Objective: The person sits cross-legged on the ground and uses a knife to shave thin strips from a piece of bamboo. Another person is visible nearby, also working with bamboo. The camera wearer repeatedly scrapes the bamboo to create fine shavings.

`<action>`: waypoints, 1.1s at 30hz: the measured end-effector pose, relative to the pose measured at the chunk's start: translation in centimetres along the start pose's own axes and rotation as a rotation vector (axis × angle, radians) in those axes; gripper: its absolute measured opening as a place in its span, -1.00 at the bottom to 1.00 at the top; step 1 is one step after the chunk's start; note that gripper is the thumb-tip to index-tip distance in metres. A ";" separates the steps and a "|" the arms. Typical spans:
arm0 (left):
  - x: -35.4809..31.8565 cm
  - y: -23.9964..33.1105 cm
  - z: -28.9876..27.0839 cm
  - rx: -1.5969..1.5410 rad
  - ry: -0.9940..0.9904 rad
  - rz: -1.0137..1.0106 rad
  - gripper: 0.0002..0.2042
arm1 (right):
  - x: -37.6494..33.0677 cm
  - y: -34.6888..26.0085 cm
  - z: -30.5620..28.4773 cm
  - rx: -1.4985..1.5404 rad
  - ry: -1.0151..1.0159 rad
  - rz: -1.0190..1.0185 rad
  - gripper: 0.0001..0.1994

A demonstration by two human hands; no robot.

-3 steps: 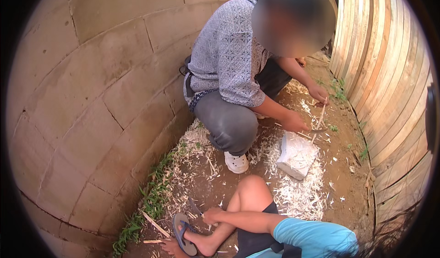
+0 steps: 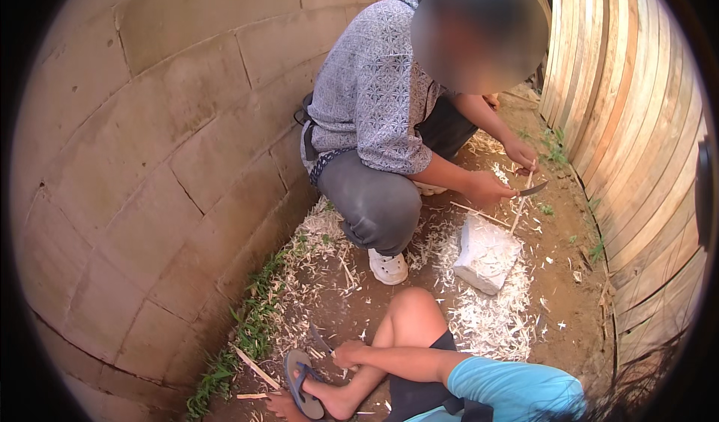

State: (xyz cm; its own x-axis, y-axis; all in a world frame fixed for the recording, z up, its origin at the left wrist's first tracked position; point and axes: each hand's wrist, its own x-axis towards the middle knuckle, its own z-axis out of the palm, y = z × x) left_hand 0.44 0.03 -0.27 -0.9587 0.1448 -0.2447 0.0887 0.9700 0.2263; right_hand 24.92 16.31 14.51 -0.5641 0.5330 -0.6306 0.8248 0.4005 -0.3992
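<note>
My right hand [image 2: 347, 354] is closed round the handle of a knife [image 2: 320, 337], its dark curved blade pointing up and left over the dirt. The arm in a light blue sleeve crosses my bent leg. Low at the picture's edge, beside the blue flip-flop [image 2: 302, 384] on my foot, my left hand [image 2: 283, 406] shows only in part. A pale wooden strip [image 2: 252, 396] ends against it; its fingers are too hidden to tell whether they grip the strip. A longer strip [image 2: 255, 366] lies just above.
A co-worker [image 2: 374, 122] squats ahead with a curved knife [image 2: 533, 188] against a thin strip [image 2: 520, 208] over a white block [image 2: 487, 257]. Pale shavings [image 2: 498, 328] cover the ground. A block wall [image 2: 150, 160] bounds the left, a slatted wooden fence [image 2: 622, 122] the right.
The co-worker's knife hand has moved up and to the right, the blade now higher along the strip. My own hands have stayed put; the view has shifted slightly.
</note>
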 end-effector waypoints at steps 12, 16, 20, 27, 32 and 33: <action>-1.5 1.4 -4.3 -0.109 -0.039 -0.068 -0.43 | -0.3 -0.6 -0.1 -0.002 0.015 -0.012 -0.58; 0.0 1.4 -3.3 -0.575 0.048 -0.136 -0.54 | 1.1 0.2 0.6 -0.030 0.062 -0.002 -0.59; 2.4 1.7 -3.1 -0.797 -0.009 -0.367 -0.70 | -0.3 -0.4 -1.1 0.016 0.044 0.048 -0.63; 1.2 2.6 -2.3 -0.202 -0.077 -0.190 -0.48 | 1.7 0.9 -1.8 -0.025 0.113 0.044 -0.63; -0.4 -0.3 0.2 -0.171 -0.069 -0.031 -0.51 | 1.6 0.5 -0.7 -0.183 0.049 0.019 -0.66; -0.9 0.4 0.7 -0.251 -0.028 -0.023 -0.62 | 1.4 0.6 -2.1 -0.212 -0.008 0.045 -0.67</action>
State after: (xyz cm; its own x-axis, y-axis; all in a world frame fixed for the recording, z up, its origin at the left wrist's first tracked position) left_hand 1.57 0.45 -0.57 -0.9516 0.1315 -0.2777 -0.0067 0.8947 0.4467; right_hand 24.51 18.88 14.76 -0.5258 0.5480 -0.6506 0.8219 0.5245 -0.2224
